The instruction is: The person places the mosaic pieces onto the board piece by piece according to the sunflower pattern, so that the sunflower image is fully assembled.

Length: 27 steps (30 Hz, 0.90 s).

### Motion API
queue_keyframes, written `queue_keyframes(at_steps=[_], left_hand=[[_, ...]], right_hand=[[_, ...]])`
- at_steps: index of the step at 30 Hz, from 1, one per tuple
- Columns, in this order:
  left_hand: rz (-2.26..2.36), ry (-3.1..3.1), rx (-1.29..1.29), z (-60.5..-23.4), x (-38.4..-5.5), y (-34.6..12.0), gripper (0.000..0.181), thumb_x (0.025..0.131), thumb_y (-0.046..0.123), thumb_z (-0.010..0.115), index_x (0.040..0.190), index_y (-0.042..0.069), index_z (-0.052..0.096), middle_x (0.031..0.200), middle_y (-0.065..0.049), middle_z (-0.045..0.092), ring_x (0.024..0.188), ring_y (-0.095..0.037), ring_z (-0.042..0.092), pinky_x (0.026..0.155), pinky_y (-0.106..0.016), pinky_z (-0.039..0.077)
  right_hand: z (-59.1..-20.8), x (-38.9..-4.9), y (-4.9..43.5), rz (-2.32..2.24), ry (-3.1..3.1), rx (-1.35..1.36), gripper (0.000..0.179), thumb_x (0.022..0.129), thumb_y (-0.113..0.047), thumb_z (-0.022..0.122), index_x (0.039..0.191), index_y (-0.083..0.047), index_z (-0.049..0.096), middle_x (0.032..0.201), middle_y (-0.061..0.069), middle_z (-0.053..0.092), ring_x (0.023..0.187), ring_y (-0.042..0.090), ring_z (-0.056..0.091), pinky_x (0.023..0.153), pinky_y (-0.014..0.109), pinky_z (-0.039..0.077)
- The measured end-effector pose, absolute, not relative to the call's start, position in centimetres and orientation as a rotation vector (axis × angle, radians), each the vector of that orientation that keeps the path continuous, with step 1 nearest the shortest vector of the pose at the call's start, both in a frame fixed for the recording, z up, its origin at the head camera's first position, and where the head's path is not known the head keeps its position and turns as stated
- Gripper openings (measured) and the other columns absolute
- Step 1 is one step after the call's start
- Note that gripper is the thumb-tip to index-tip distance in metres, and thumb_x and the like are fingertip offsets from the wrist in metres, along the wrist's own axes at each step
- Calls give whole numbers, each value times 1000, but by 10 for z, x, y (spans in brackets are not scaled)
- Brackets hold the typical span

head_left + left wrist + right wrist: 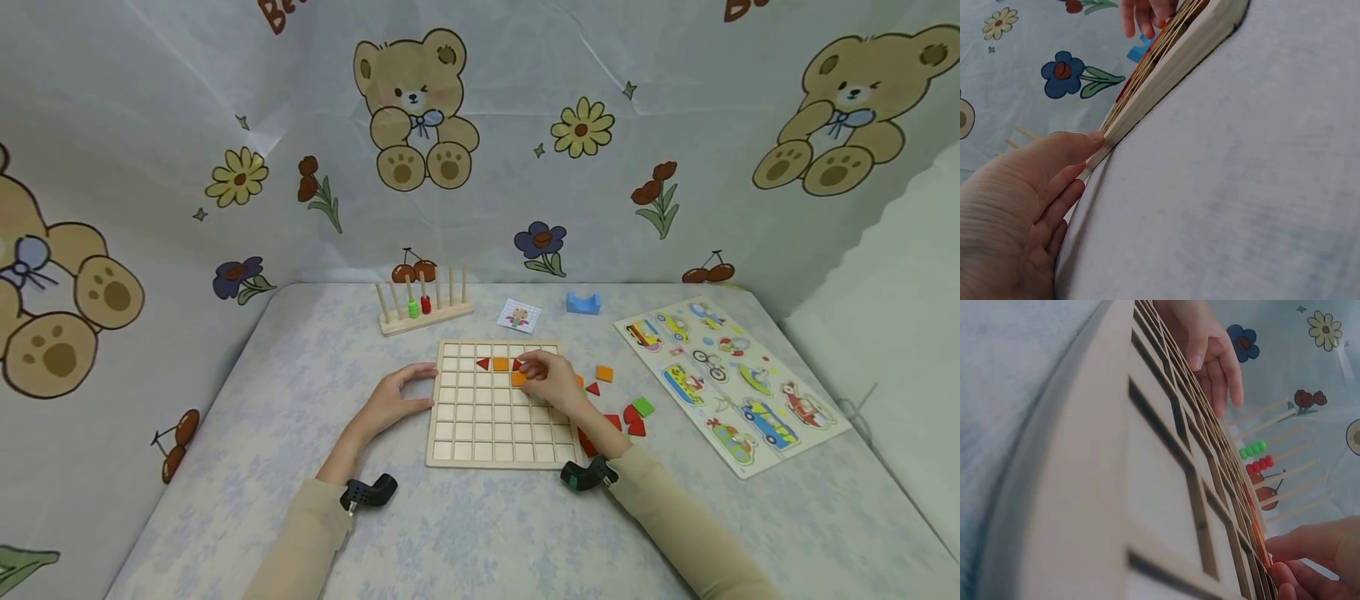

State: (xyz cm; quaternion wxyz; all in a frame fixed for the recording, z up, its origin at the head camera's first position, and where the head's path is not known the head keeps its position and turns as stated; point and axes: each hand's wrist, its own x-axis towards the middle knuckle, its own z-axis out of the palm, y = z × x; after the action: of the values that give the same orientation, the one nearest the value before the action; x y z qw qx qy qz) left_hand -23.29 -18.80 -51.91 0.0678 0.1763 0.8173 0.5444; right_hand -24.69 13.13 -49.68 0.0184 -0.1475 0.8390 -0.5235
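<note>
A wooden grid board (480, 462) lies on the table, its shallow cells edged by thin strips. My right hand (553, 382) is over its upper right part, pinching an orange square tile (518, 379) close to the cells. In the right wrist view, orange shows at the fingertips (1277, 545) against the board. On the upper row, a red triangle (483, 364) and another orange square (500, 364) sit in cells; a second red triangle (517, 364) is partly hidden by my right fingers. My left hand (390, 398) touches the board's left edge with extended fingers and thumb.
Loose red pieces (636, 422), a green square (642, 407) and an orange square (604, 374) lie right of the board. Beyond are a picture puzzle (738, 367), a peg stand with beads (442, 314), a pattern card (518, 317) and a blue holder (583, 304).
</note>
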Motion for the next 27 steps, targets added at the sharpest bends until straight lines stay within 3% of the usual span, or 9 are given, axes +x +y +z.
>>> queue_keyframes(at_steps=[3,10,15,22,27], left_hand=[[1634,2469,534,-518,-233,-188,63,85,17,79,142,7,53,137,-14,61,142,-33,42,119,-55,29],[1627,2461,493,-520,-234,-188,63,86,17,79,142,10,53,137,-10,62,143,-29,41,120,-52,28],[1629,2467,530,-520,-234,-187,64,86,17,79,143,8,52,137,-13,62,142,-32,42,119,-54,28],[1621,2468,513,-520,-234,-187,63,85,16,79,142,8,53,137,-12,61,142,-31,42,119,-54,28],[1616,2475,496,-521,-235,-187,62,86,16,79,142,9,53,137,-12,62,141,-30,43,120,-53,28]], right_hand=[[-497,-247,131,-1630,2606,-463,38,83,13,68,120,12,63,106,29,67,93,39,64,75,23,51],[-499,-248,133,-1612,2594,-478,34,85,7,71,119,9,65,101,26,70,84,29,63,70,19,49],[-495,-248,140,-1589,2636,-487,33,87,6,68,120,9,64,100,25,69,86,31,64,71,18,50],[-490,-252,180,-1600,2791,-398,33,89,6,67,121,11,63,102,26,69,93,37,65,76,19,52],[-491,-253,215,-1528,2904,-240,36,87,7,68,122,11,62,106,28,68,98,40,65,75,11,47]])
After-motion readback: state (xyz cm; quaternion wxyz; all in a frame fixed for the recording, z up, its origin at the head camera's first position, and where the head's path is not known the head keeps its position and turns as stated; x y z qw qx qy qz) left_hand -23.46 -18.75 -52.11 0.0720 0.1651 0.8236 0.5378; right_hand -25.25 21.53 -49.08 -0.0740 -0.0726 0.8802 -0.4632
